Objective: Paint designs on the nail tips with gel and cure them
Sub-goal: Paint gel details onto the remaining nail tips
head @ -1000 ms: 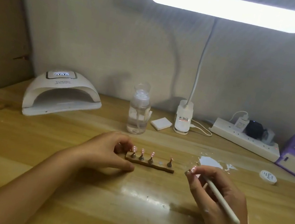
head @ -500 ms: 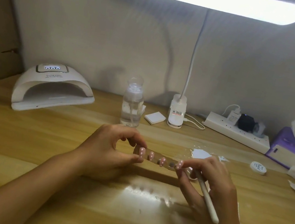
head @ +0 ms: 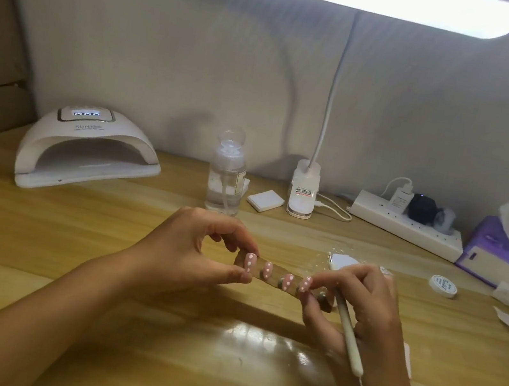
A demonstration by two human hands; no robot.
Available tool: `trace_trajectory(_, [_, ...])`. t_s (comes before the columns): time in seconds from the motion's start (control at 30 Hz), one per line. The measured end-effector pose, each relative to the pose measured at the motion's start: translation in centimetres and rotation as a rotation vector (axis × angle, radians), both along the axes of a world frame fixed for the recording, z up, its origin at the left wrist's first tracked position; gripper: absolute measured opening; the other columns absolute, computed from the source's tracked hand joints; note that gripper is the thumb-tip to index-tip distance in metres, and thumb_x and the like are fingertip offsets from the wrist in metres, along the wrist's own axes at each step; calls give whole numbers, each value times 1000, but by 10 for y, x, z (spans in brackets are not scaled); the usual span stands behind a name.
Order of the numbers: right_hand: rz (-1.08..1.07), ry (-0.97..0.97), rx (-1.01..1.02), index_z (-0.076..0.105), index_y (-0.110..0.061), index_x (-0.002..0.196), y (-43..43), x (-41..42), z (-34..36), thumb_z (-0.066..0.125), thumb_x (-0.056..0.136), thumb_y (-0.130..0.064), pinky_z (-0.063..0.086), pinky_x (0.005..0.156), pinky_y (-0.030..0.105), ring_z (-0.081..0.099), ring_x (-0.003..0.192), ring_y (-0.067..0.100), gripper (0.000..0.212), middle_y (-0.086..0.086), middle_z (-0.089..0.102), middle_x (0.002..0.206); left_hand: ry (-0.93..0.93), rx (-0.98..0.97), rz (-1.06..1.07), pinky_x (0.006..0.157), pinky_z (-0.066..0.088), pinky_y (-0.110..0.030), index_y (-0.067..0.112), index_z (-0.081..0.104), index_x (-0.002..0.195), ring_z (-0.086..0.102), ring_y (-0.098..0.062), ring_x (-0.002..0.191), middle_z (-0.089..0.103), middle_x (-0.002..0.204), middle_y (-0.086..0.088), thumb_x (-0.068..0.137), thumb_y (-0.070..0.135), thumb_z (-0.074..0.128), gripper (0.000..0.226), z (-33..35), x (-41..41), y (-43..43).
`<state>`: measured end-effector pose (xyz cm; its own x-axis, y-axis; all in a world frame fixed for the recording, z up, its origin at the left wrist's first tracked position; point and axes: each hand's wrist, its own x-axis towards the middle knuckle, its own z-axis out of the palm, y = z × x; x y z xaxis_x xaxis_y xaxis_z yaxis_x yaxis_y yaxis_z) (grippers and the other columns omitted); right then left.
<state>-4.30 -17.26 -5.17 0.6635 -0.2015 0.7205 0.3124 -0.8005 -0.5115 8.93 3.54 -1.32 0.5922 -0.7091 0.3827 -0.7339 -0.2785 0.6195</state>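
A small wooden strip point(head: 274, 278) carries several pink nail tips point(head: 268, 269) dotted with white gel. My left hand point(head: 193, 250) pinches the strip's left end between thumb and fingers and holds it tilted above the table. My right hand point(head: 365, 309) pinches the rightmost nail tip point(head: 306, 284) on the strip and also holds a white dotting pen point(head: 348, 338), whose thin point sticks out toward me. The white curing lamp point(head: 85, 151) stands at the back left, its display lit.
A clear pump bottle point(head: 225, 181), a white pad point(head: 265, 199), the desk lamp's base point(head: 303, 191), a power strip point(head: 405, 226), a purple tissue box point(head: 502, 254), a small white gel jar point(head: 442, 286) and paper scraps point(head: 341, 260) lie behind and to the right.
The strip was resting on the table a second ago; my left hand has lifted and tilted it. My right hand has closed in and brought a nail tip onto the strip's right end.
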Motion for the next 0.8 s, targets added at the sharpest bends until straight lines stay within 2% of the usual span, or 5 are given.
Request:
trace_trajectory(0.33, [-41,60,-29,70,-22,96,-2,0,1,72,78,-34,36,81,13,52,90,10,21,-7,57,89,54,-6,-11,80,52,-24,36,74,99,65,-9,91,72,94,19,72,33,84,29,1,5,3])
trace_trajectory(0.43, [-60,49,-14,65,-20,98,0,-1,3,64,79,-39,42,81,25,53,89,11,27,-7,58,92,87,-12,-2,82,52,-27,37,74,99,65,-11,92,73,95,18,72,35,84,28,2,7,7])
trace_trajectory(0.53, [-75,25,-25,65,-22,89,1,-2,4,71,78,-23,47,74,40,56,85,16,13,-6,58,86,103,-7,9,82,50,-24,37,74,99,66,-9,92,73,96,18,73,35,83,28,3,10,10])
trace_trajectory(0.67, [-79,33,-24,70,-22,84,1,0,4,70,80,-25,47,68,44,56,81,17,6,-3,59,82,110,19,26,83,49,-25,35,74,99,64,-6,94,72,96,19,74,34,82,27,2,13,11])
trace_trajectory(0.8, [-99,33,-53,71,-23,85,-1,1,3,64,83,-40,47,67,48,55,79,18,19,-5,59,81,93,10,42,79,45,-19,36,74,98,64,-5,94,72,95,21,73,33,83,27,1,13,9])
